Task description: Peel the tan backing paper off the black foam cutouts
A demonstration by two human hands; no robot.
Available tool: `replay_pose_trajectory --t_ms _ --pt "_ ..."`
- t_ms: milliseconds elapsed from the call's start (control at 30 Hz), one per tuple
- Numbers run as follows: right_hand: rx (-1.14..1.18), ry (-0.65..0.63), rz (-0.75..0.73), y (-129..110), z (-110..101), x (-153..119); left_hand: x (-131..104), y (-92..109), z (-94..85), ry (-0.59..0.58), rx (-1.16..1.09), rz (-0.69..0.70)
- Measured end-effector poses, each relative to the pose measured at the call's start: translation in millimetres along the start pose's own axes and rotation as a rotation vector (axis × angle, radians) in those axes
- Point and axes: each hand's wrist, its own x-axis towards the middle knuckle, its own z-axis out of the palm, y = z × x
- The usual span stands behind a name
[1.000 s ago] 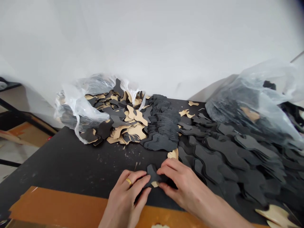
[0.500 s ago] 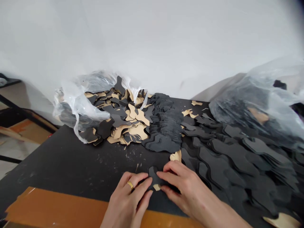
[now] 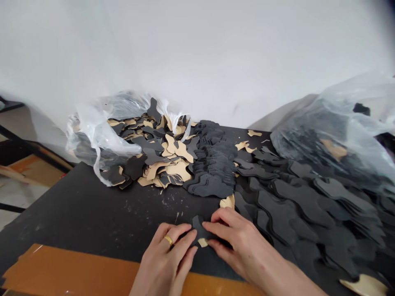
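Note:
A small, irregularly curved black cut-out piece (image 3: 197, 224) lies on the black tabletop at the lower middle, gripped from both sides. My left hand (image 3: 171, 248), with a gold ring, has its bent fingertips on the left edge of the piece. On the opposite edge, the thumb and fingers of my right hand (image 3: 233, 234) press together. A beige patch (image 3: 203, 242) shows at the near end, between the two hands. Much of the piece is hidden under my fingers.
A long row of stacked black pieces (image 3: 212, 185) runs toward the wall. Loose black and beige pieces (image 3: 179, 168) spill from a plastic bag (image 3: 105, 139) at left. Many larger black pieces (image 3: 293, 209) spread rightward near another bag (image 3: 345, 127). Orange sheeting (image 3: 70, 267) lines the front edge.
Both hands stay on the black cut-out piece in almost the same pose. The whole view has shifted very slightly.

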Motion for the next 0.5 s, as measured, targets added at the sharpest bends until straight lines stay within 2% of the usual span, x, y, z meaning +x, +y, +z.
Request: replay_pose_trajectory --t_ms 500 --pt "0.006 -0.038 0.033 -0.4 -2.1 -0.1 -4.2 1.5 2.3 -0.03 -0.01 -0.032"
